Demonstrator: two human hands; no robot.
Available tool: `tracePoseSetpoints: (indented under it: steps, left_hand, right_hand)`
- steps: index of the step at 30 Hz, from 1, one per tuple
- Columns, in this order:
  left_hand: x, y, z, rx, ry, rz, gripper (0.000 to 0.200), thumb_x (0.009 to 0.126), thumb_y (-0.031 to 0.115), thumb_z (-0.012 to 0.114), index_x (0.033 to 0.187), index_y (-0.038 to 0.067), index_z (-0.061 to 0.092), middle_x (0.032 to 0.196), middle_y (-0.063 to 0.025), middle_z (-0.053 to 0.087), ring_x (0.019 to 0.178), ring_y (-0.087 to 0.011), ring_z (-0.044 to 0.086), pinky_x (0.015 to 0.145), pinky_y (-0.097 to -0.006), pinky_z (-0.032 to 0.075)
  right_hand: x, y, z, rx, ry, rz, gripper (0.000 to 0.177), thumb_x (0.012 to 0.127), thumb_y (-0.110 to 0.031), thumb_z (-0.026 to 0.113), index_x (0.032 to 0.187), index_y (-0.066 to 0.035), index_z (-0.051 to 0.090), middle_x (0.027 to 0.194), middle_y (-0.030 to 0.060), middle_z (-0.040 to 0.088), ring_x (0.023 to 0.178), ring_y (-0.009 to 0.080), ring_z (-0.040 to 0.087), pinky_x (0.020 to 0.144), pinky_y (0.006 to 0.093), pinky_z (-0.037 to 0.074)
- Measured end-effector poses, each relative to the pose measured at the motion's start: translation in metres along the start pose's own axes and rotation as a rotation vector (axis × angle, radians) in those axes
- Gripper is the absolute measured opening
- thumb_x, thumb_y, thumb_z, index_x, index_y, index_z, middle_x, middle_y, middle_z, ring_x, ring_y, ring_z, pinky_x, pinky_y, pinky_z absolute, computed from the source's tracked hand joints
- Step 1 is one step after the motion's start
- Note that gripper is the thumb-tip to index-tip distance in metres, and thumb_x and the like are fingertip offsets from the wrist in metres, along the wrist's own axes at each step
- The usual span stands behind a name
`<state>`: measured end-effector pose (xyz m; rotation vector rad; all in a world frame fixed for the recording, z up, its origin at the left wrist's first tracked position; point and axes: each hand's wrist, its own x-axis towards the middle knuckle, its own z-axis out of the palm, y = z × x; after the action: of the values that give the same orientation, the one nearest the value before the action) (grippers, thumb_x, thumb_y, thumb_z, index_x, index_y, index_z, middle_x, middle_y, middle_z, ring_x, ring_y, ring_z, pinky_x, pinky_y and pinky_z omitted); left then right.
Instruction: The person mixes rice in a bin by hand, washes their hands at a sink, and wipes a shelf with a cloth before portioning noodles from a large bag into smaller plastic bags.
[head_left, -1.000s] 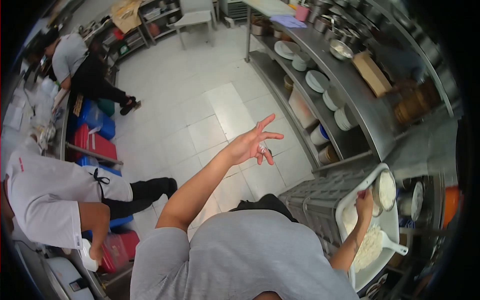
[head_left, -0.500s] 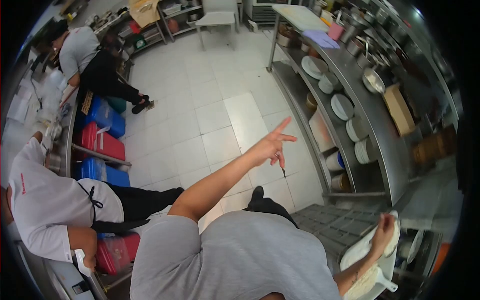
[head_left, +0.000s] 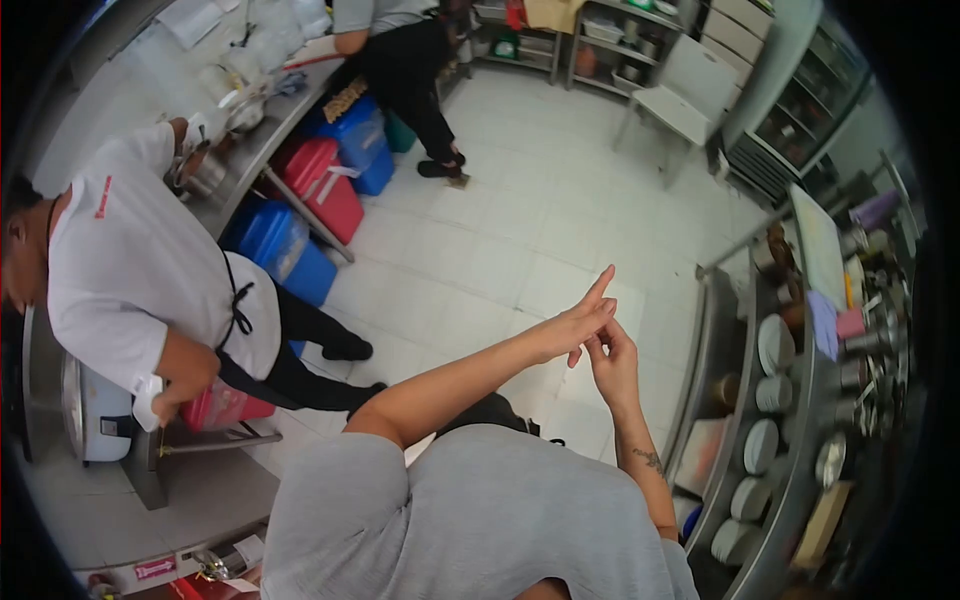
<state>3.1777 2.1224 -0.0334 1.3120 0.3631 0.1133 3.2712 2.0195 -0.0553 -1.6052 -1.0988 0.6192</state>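
My left hand (head_left: 577, 328) is held out over the floor in front of me, its index finger stretched and its thumb apart. My right hand (head_left: 614, 366) is raised to meet it, fingertips pinched together against the fingers of my left hand. Whatever may lie between those fingertips is hidden or too small to make out. Both hands are in mid-air above the white tiles, away from the shelves and tables.
On the left a person in a white shirt (head_left: 140, 260) holds something white at a work table. Beyond, another person (head_left: 400, 70) leans over the table above blue (head_left: 290, 255) and red bins (head_left: 318, 185). Steel shelving with plates (head_left: 760, 445) lines the right; a white chair (head_left: 680, 95) stands behind.
My right hand has left the white container with pale contents and come up to my left hand. My view has turned right, and the left hand's spread fingers have drawn closer together.
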Motion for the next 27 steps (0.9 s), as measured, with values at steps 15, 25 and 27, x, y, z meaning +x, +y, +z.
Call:
tracePoseSetpoints:
  steps: [15, 25, 27]
  left_hand:
    - [0.209, 0.007, -0.245, 0.050, 0.403, -0.006, 0.021, 0.091, 0.019, 0.047, 0.105, 0.006, 0.054, 0.081, -0.0081, 0.055, 0.051, -0.0134, 0.052, 0.040, -0.0242, 0.039]
    - [0.264, -0.199, -0.351, 1.228, -0.263, -0.939, 0.019, 0.077, 0.001, 0.045, 0.087, -0.009, 0.057, 0.068, -0.0227, 0.062, 0.054, -0.0313, 0.064, 0.044, -0.0407, 0.051]
    - [0.283, -0.151, -0.300, 0.767, 0.326, -1.058, 0.029, 0.078, -0.004, 0.038, 0.102, -0.015, 0.050, 0.085, -0.0269, 0.062, 0.059, -0.0291, 0.067, 0.042, -0.0368, 0.052]
  right_hand:
    - [0.236, 0.098, -0.071, 0.649, 0.203, 0.426, 0.015, 0.088, -0.010, 0.054, 0.096, 0.002, 0.058, 0.080, 0.0062, 0.059, 0.066, 0.0091, 0.052, 0.057, 0.0205, 0.041]
    - [0.303, 0.205, -0.327, 0.793, 0.595, 0.528, 0.016, 0.085, -0.005, 0.054, 0.097, 0.005, 0.057, 0.079, 0.0107, 0.060, 0.066, 0.0123, 0.055, 0.058, 0.0218, 0.046]
    - [0.338, 0.213, -0.357, 0.804, 0.576, 0.458, 0.015, 0.085, -0.004, 0.055, 0.097, 0.005, 0.057, 0.079, 0.0100, 0.060, 0.066, 0.0120, 0.055, 0.059, 0.0222, 0.046]
